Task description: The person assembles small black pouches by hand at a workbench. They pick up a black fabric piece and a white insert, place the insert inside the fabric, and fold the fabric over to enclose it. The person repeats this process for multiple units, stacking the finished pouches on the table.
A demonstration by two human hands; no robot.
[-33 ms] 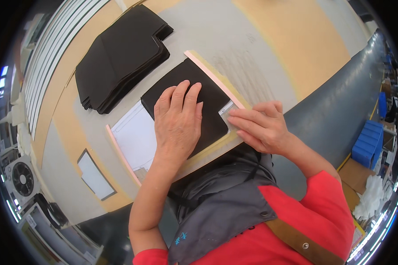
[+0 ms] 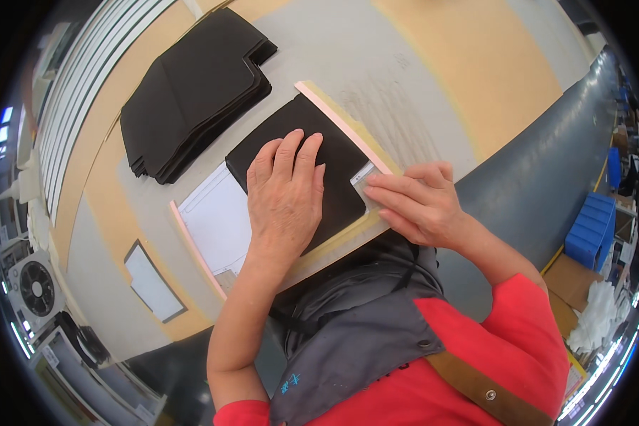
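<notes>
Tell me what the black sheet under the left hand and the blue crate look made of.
Black sheet: perhaps leatherette or coated fabric, matte; its surface looks dull and even.
Blue crate: probably moulded plastic, fairly matte, given its even colour and stiff-looking walls.

The worktable carries stacked black sheets, upper left. White paper lies left of centre, a dark-edged panel lower left.
</notes>
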